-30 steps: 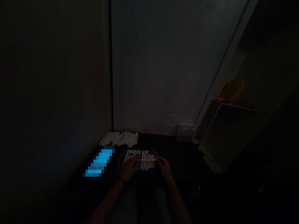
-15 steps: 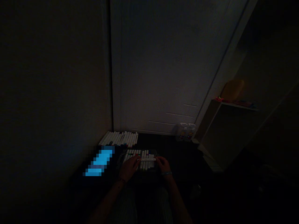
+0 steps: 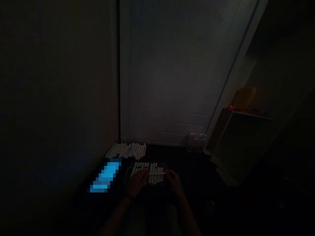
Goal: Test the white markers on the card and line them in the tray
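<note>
A white marker (image 3: 157,173) lies crosswise between my hands, above a clear case. My left hand (image 3: 138,180) pinches its left end, and my right hand (image 3: 173,178) pinches its right end. Beneath it, the case (image 3: 127,173) holds several white markers (image 3: 152,180) with coloured bands, standing side by side in rows. My left hand covers part of the left rows. The picture is very dark, so any print on the held marker cannot be read.
A row of several loose white markers (image 3: 126,150) lies at the back left by the wall. A lit, pixelated screen (image 3: 105,175) is at the left. Two clear containers (image 3: 193,143) stand at the back right. Farther right, a shelf unit (image 3: 222,131) bears an orange object (image 3: 244,97).
The whole scene sits slightly lower in view, as the head has tilted a little. Both hands keep their hold on the marker, and its printed side shows less now.
</note>
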`<state>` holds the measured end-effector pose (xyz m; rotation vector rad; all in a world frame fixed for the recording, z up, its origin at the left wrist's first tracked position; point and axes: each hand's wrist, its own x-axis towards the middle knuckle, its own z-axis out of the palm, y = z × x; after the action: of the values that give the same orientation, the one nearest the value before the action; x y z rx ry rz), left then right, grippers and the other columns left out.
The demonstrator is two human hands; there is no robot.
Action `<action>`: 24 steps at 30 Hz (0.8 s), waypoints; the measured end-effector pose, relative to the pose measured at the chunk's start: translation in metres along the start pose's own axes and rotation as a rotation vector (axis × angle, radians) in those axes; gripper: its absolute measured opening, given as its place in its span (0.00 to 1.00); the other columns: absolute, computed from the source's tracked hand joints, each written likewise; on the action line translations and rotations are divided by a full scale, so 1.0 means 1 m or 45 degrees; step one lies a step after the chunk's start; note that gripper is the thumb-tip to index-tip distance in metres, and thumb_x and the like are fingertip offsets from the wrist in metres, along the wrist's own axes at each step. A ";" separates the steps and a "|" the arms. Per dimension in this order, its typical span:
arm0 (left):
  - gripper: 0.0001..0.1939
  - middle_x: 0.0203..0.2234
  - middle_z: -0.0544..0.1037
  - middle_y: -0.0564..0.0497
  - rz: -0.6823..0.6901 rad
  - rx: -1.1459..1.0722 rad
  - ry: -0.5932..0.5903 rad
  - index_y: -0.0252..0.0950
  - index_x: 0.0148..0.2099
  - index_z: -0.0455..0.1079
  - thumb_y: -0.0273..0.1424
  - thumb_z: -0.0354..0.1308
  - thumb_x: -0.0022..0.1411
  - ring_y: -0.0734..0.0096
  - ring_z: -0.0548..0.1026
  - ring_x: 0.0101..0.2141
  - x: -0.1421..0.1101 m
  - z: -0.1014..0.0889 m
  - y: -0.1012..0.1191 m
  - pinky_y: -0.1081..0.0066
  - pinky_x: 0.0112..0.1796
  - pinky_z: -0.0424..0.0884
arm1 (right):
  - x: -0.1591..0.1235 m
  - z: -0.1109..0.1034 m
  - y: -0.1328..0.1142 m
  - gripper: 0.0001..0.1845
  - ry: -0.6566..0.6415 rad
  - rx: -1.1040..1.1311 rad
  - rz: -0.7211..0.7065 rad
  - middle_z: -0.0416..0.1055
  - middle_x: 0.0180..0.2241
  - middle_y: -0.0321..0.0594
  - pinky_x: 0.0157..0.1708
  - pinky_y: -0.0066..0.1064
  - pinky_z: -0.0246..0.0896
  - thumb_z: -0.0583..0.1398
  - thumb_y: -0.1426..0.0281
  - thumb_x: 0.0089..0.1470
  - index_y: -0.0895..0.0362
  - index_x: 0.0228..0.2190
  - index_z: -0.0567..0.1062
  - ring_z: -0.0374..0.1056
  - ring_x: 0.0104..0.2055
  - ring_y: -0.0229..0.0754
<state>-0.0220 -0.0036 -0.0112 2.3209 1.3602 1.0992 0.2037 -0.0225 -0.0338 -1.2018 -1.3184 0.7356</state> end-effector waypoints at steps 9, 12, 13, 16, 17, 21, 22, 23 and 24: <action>0.16 0.40 0.74 0.50 -0.011 0.055 -0.043 0.40 0.43 0.66 0.39 0.41 0.62 0.68 0.70 0.42 -0.001 -0.003 0.002 0.68 0.44 0.63 | -0.002 -0.001 -0.009 0.20 -0.007 0.021 0.022 0.73 0.31 0.40 0.36 0.31 0.61 0.56 0.54 0.47 0.57 0.31 0.76 0.67 0.36 0.44; 0.16 0.38 0.74 0.51 -0.006 0.074 -0.042 0.40 0.42 0.67 0.39 0.41 0.62 0.69 0.71 0.40 0.000 -0.004 0.003 0.69 0.42 0.64 | -0.001 -0.001 -0.007 0.20 0.001 0.010 -0.005 0.73 0.30 0.40 0.34 0.30 0.61 0.56 0.54 0.47 0.57 0.30 0.76 0.68 0.35 0.44; 0.16 0.37 0.75 0.51 -0.010 0.081 -0.044 0.40 0.41 0.67 0.39 0.41 0.62 0.69 0.71 0.39 0.000 -0.004 0.003 0.69 0.42 0.64 | -0.001 -0.001 -0.006 0.20 0.007 0.002 -0.011 0.73 0.29 0.40 0.34 0.30 0.61 0.56 0.54 0.47 0.57 0.30 0.76 0.68 0.34 0.44; 0.16 0.38 0.74 0.51 -0.016 0.083 -0.045 0.40 0.41 0.67 0.39 0.41 0.62 0.68 0.71 0.40 0.000 -0.003 0.003 0.69 0.42 0.65 | 0.001 -0.001 -0.001 0.20 0.014 -0.026 -0.020 0.73 0.29 0.40 0.34 0.31 0.61 0.56 0.54 0.47 0.57 0.30 0.76 0.68 0.34 0.44; 0.15 0.38 0.74 0.51 -0.014 0.075 -0.042 0.40 0.41 0.67 0.39 0.41 0.62 0.68 0.71 0.40 0.000 -0.003 0.003 0.69 0.42 0.64 | 0.001 0.000 0.001 0.20 0.019 -0.035 -0.018 0.74 0.29 0.40 0.35 0.32 0.61 0.56 0.54 0.47 0.56 0.31 0.76 0.68 0.34 0.44; 0.15 0.38 0.74 0.51 -0.014 0.023 -0.016 0.40 0.42 0.67 0.38 0.41 0.62 0.69 0.71 0.40 0.000 -0.003 0.004 0.69 0.42 0.64 | 0.002 -0.001 0.005 0.19 0.053 -0.054 0.005 0.74 0.33 0.41 0.39 0.33 0.61 0.58 0.55 0.45 0.56 0.33 0.76 0.68 0.38 0.45; 0.15 0.39 0.74 0.51 -0.014 0.009 -0.016 0.40 0.42 0.67 0.38 0.41 0.62 0.69 0.71 0.41 0.000 -0.003 0.005 0.69 0.42 0.64 | 0.002 -0.001 0.004 0.19 0.047 -0.057 0.008 0.73 0.34 0.41 0.40 0.34 0.60 0.58 0.56 0.45 0.56 0.33 0.76 0.67 0.39 0.45; 0.15 0.39 0.74 0.51 -0.015 -0.004 -0.017 0.40 0.42 0.66 0.38 0.41 0.62 0.69 0.71 0.41 0.000 -0.004 0.005 0.69 0.42 0.65 | 0.002 -0.001 0.004 0.18 0.039 -0.061 0.008 0.73 0.35 0.41 0.41 0.34 0.60 0.58 0.56 0.45 0.55 0.34 0.76 0.67 0.40 0.45; 0.15 0.39 0.74 0.51 -0.017 -0.016 -0.021 0.40 0.43 0.66 0.38 0.41 0.62 0.69 0.71 0.40 0.000 -0.005 0.006 0.69 0.42 0.65 | 0.001 -0.001 0.002 0.18 0.032 -0.065 0.009 0.73 0.35 0.41 0.41 0.34 0.60 0.58 0.56 0.46 0.55 0.34 0.76 0.67 0.40 0.45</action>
<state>-0.0212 -0.0075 -0.0044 2.3037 1.3573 1.0790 0.2054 -0.0210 -0.0356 -1.2527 -1.3194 0.6930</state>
